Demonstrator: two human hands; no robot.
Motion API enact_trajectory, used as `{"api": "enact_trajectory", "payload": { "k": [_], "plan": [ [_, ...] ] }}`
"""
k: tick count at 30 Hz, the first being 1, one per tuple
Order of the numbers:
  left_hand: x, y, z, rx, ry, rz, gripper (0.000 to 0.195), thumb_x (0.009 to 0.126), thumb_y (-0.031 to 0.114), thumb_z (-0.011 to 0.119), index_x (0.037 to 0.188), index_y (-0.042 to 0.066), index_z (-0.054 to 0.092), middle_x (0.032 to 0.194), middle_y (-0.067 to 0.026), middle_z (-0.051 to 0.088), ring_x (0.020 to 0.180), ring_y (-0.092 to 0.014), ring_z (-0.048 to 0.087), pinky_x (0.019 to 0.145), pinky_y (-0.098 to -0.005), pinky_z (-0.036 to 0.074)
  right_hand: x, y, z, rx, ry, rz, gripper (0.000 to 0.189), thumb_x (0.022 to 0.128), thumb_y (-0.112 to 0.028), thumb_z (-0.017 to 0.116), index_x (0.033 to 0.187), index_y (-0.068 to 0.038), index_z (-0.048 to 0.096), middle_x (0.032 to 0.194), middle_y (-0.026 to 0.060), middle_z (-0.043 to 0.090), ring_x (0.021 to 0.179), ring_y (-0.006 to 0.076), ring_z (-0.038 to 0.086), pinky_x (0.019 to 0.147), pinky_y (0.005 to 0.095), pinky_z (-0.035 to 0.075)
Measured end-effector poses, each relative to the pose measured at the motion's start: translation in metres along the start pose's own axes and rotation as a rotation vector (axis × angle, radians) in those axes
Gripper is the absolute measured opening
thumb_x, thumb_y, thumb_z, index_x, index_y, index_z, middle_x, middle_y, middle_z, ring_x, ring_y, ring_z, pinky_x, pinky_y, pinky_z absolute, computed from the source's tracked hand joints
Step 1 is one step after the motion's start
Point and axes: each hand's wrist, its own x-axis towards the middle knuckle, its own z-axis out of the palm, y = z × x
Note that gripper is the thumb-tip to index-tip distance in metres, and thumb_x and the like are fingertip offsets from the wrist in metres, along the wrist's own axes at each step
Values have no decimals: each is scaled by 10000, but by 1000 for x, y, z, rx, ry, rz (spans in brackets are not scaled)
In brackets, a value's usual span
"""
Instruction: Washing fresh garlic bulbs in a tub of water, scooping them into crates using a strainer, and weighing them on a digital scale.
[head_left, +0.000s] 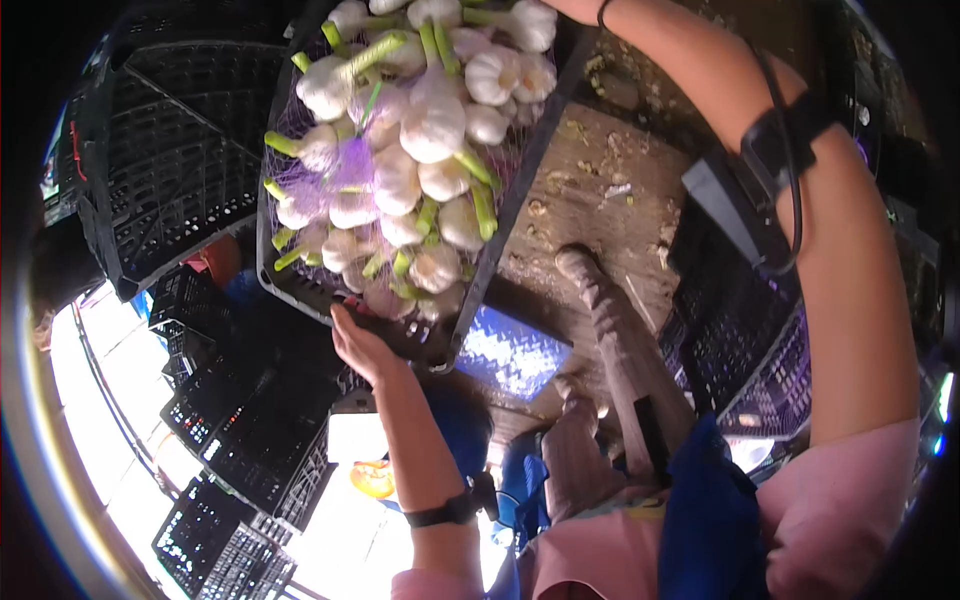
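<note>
A black plastic crate (517, 180) full of garlic bulbs (431, 127) with cut green stems is in front of me, tilted in view. Purple netting (351, 166) lies among the bulbs. My left hand (361, 346) is against the near left edge of the crate, its palm flat and fingers extended; the fingertips are partly behind the rim. My right arm reaches to the crate's far right corner, where only a bit of my right hand (574, 6) shows at the top edge of the picture; its fingers are out of view. Both wrists wear black straps.
Stacked black crates (180, 142) stand at the left, with more crates (232, 427) lower left. The worn wooden floor (600, 172) bears garlic scraps. A blue patterned block (514, 352) lies near my feet. A dark crate with purple netting (772, 382) is at the right.
</note>
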Motion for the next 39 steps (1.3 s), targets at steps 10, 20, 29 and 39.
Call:
{"api": "enact_trajectory", "payload": {
  "k": [10, 20, 29, 39],
  "plan": [
    [6, -9, -1, 153, 20, 87, 289, 856, 280, 500, 792, 1, 536, 673, -43, 519, 601, -135, 493, 560, -268, 416, -35, -11, 2, 0, 292, 71, 437, 807, -316, 570, 1143, -50, 492, 1041, 161, 548, 1014, 329, 508, 841, 450, 414],
    [-13, -8, -58, 472, -205, -9, 467, 881, 453, 435, 1114, 49, 466, 932, -81, 515, 631, -141, 511, 459, -258, 403, -316, -4, -98, 1398, 269, 614, 670, 827, -216, 564, 1366, -3, 226, 1142, 199, 494, 960, 232, 533, 830, 338, 435],
    [-138, -111, -391, 839, -837, -261, 200, 875, 261, 496, 728, 125, 482, 595, 32, 425, 476, -64, 454, 345, -186, 284, -668, 90, -117, 1562, 53, 594, 214, 852, -294, 533, 761, -100, 548, 641, 45, 558, 604, 138, 560, 464, 255, 433],
    [-210, -115, -497, 738, -688, -232, 181, 867, 269, 529, 785, 109, 515, 644, -8, 501, 498, -103, 484, 389, -222, 337, -748, 87, 52, 1960, 425, 1675, 512, 661, -513, 721, 940, -135, 517, 590, 89, 456, 455, 198, 454, 425, 312, 418]
  ]
}}
